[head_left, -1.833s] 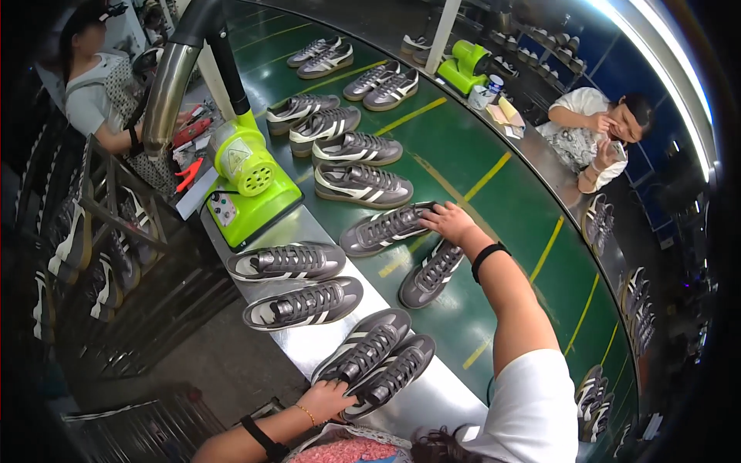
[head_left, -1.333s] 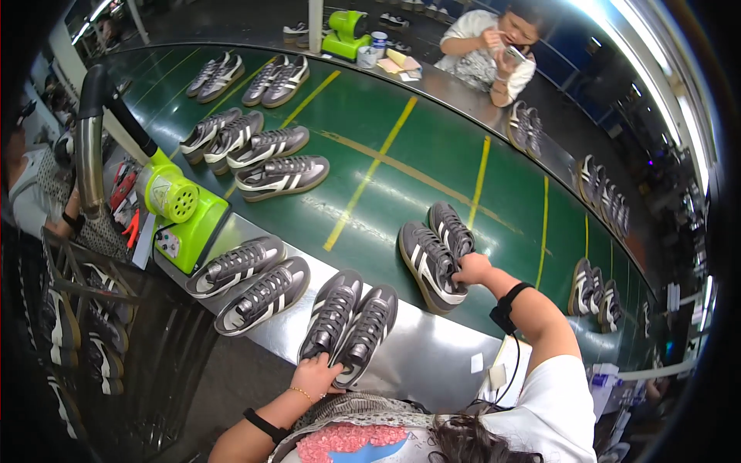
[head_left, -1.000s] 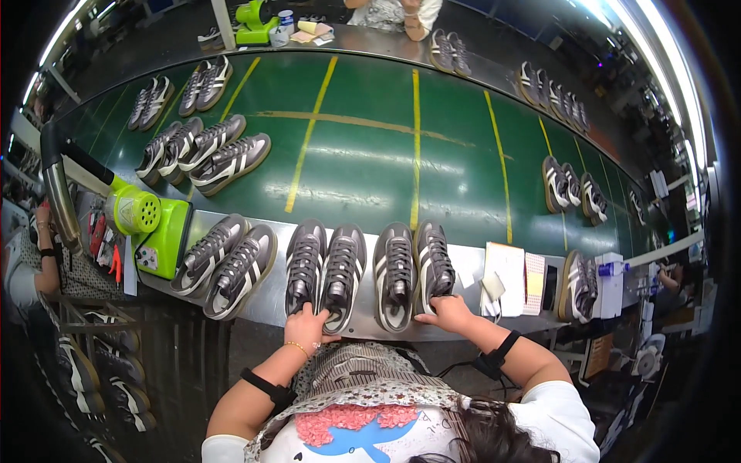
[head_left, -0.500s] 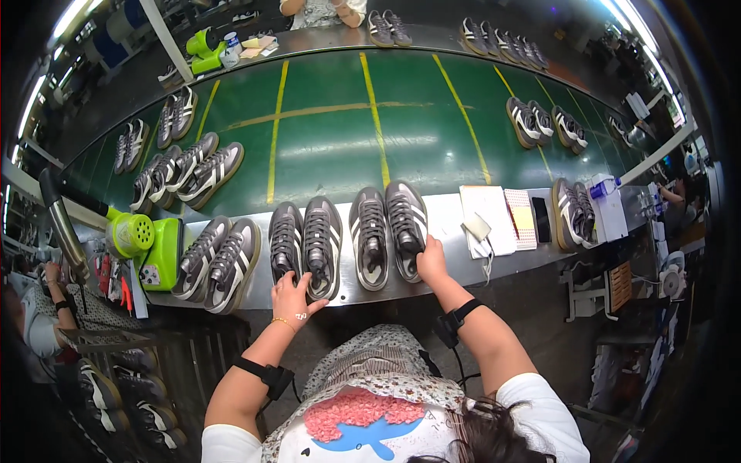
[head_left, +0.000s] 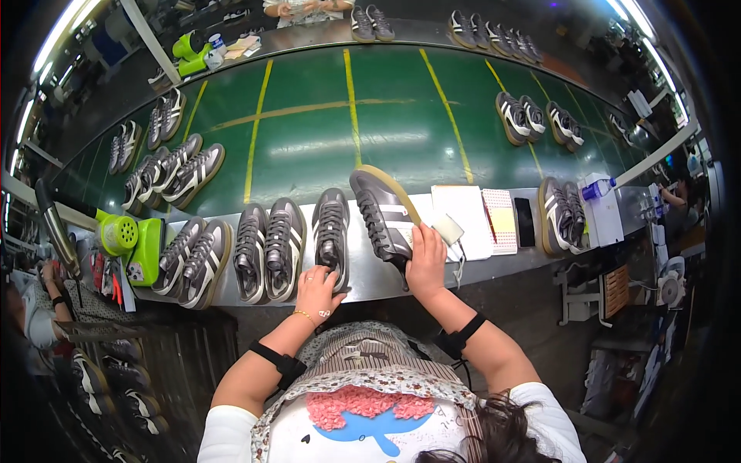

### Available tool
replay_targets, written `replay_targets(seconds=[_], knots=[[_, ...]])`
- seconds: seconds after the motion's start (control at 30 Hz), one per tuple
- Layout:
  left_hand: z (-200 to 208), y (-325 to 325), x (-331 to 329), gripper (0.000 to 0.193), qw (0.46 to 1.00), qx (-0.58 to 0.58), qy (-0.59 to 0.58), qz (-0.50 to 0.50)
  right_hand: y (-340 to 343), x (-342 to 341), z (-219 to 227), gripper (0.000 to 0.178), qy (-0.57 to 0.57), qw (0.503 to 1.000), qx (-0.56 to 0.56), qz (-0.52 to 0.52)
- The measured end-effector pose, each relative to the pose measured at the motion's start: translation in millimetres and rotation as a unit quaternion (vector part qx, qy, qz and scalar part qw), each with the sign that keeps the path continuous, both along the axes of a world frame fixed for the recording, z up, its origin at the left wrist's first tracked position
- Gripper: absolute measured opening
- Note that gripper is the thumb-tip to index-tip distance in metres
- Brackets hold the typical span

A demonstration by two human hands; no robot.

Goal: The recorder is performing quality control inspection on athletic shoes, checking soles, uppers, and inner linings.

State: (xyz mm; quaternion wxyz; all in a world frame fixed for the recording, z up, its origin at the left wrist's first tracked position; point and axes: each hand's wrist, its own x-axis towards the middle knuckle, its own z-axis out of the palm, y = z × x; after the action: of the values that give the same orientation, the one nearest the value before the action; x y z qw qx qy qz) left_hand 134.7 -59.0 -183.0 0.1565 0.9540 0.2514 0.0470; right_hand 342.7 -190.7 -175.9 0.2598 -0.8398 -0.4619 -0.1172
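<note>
My right hand [head_left: 427, 261] is closed around the heel part of a dark grey sneaker [head_left: 381, 212] with white side stripes and a gum sole. This shoe is lifted and tilted, its sole edge turned to the right. Its mate, another grey sneaker [head_left: 332, 224], stands upright on the metal ledge [head_left: 370, 289]. At that shoe's heel, my left hand [head_left: 316, 292] grips with fingers at the opening and thumb beside it. Just left stands a pair of matching sneakers [head_left: 270, 247], and beyond it another pair [head_left: 194, 261].
A green conveyor belt [head_left: 309, 147] with yellow lines runs behind the ledge, carrying several sneaker pairs. On the ledge lie papers [head_left: 463, 212], a dark phone [head_left: 525, 222] and a further pair [head_left: 562, 216]. A lime-green machine [head_left: 143, 251] stands left. Across the belt, a person's arms [head_left: 309, 8] show.
My right hand has raised and tilted the right-hand sneaker off the ledge. My left hand has moved from the neighbouring pair to the heel of the other shoe. The view has shifted slightly.
</note>
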Motion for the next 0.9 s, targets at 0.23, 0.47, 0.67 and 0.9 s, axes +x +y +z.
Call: replay_targets(seconds=[0.23, 0.47, 0.67, 0.9], knots=[[-13.6, -8.1, 9.3, 0.043, 0.999, -0.008, 0.044, 0.011, -0.5, 13.7, 6.6, 0.062, -0.008, 1.000, -0.004, 0.020], [-25.3, -7.7, 4.8, 0.036, 0.996, -0.075, -0.008, 0.056, 14.5, 15.8, -11.6, 0.058, 0.218, 0.974, -0.051, 0.038], [28.5, 16.8, -18.0, 0.041, 0.986, 0.004, -0.065, 0.154, 16.9, 31.4, -12.4, 0.052, 0.208, 0.916, -0.257, 0.226], [19.9, 46.3, -104.8, 0.077, 0.948, -0.038, 0.254, 0.187, 51.9, -27.8, 13.6, 0.061, 0.179, 0.841, -0.318, 0.400]])
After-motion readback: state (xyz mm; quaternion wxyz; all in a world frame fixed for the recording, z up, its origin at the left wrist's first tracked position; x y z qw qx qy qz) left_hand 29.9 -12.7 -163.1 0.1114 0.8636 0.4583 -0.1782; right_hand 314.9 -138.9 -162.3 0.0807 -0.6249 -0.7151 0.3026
